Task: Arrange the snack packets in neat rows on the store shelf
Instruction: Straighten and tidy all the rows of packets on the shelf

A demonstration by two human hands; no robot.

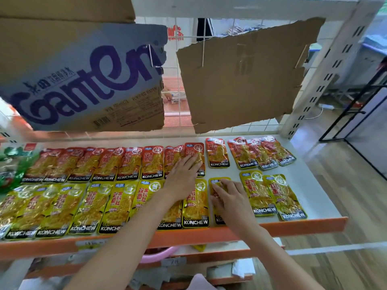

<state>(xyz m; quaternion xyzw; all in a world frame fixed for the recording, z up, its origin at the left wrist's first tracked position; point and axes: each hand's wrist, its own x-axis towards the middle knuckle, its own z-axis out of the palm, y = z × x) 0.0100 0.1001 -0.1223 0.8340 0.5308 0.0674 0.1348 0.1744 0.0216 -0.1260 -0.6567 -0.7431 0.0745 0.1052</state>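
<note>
The left hand [181,176] is pressing its grip flat, fingers straight, on a red packet [194,159] in the shelf's [320,197] back row, while the right hand [229,198] is lying spread over a yellow packet [216,185] just beside it in the front row.

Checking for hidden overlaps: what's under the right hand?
The right hand rests on a yellow packet in the front row; its top label and bottom corner show. Its middle is covered, so anything beneath can't be seen.

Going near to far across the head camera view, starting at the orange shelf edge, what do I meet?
Orange shelf edge → yellow packet row with the right hand on it → red packet row with the left hand reaching onto it → torn cardboard hanging behind.
</note>
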